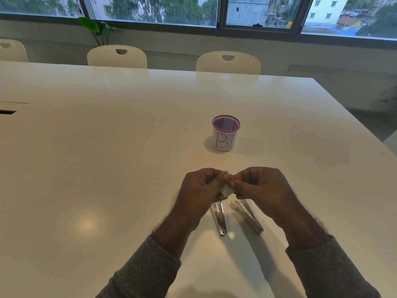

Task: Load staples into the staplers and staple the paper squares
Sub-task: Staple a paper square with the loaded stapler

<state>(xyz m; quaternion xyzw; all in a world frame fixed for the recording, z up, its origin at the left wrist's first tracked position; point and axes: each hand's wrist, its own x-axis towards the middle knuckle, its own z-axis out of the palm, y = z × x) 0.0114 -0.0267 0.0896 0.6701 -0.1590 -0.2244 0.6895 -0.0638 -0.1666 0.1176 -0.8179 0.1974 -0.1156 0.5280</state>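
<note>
Both my hands meet above the white table [107,168], pinching one small white object [227,191], maybe a staple box or folded paper; I cannot tell which. My left hand [199,190] holds its left side and my right hand [264,186] its right side, fingers curled. Two metal staplers lie on the table just below my hands, pointing toward me: the left stapler [219,219] and the right stapler [249,216]. Their far ends are hidden under my hands.
A purple mesh cup [225,133] wrapped in paper marked "B1" stands upright beyond my hands. White chairs [117,57] line the table's far edge, with a plant [98,31] and windows behind. The table's right edge [354,125] runs diagonally.
</note>
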